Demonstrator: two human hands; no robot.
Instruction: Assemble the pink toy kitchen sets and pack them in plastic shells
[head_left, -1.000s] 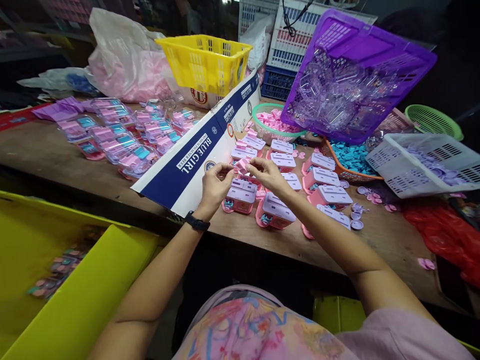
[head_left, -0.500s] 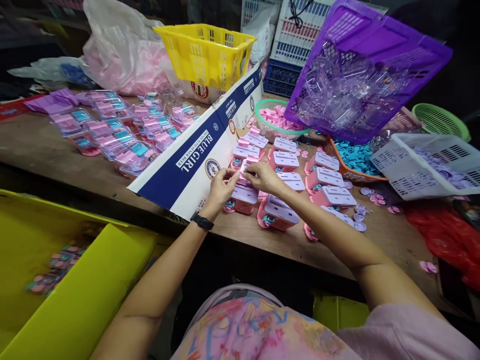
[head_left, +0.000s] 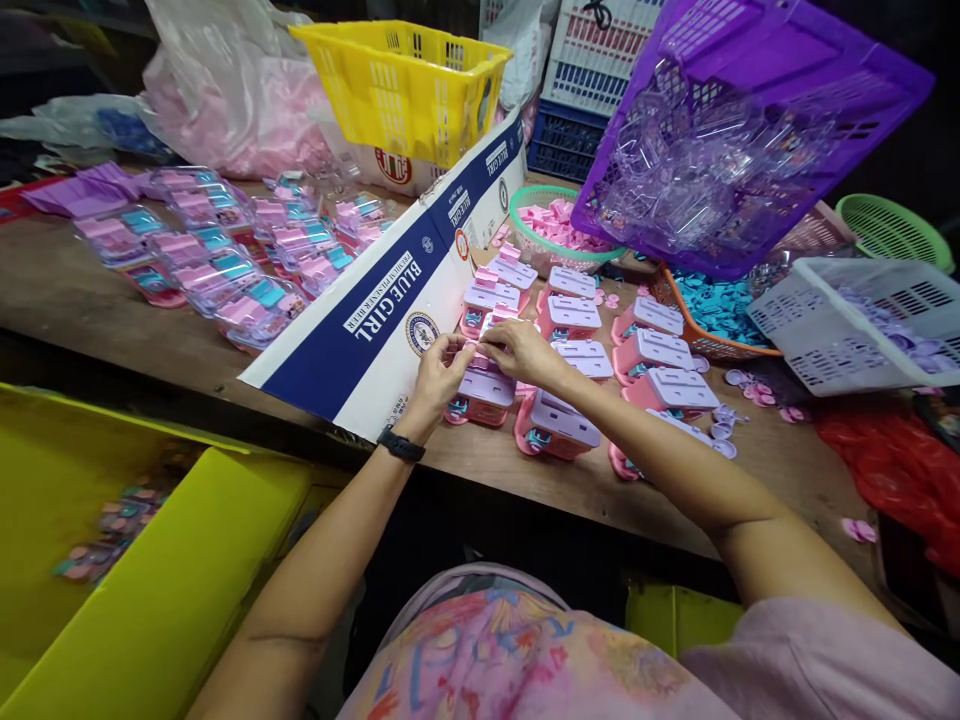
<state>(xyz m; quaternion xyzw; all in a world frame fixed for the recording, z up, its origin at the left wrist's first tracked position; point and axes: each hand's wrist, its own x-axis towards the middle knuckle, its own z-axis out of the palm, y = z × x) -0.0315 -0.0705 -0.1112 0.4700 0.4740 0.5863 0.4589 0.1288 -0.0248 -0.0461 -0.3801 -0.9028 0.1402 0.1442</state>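
our left hand (head_left: 439, 378) and right hand (head_left: 522, 353) nearly meet near a lavender-topped pink plastic box (head_left: 487, 388). whether either grip is clamped (the contact is hidden) we cannot tell.

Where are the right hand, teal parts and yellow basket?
Right hand (head_left: 525, 352): head view, back of the hand.
Teal parts (head_left: 716, 310): head view, middle of the pile.
Yellow basket (head_left: 420, 115): head view, near wall.

Count for you: two hands (head_left: 440, 378), one black wristband (head_left: 401, 445). Lilac-topped pink units (head_left: 681, 388): at least eleven, four in your right-hand row; your fingers hide some. One each: yellow basket (head_left: 405, 100), purple basket (head_left: 806, 60), orange basket (head_left: 720, 346), printed cardboard sheet (head_left: 386, 290). Heaped teal pieces (head_left: 716, 308), pink pieces (head_left: 559, 225): uncountable.
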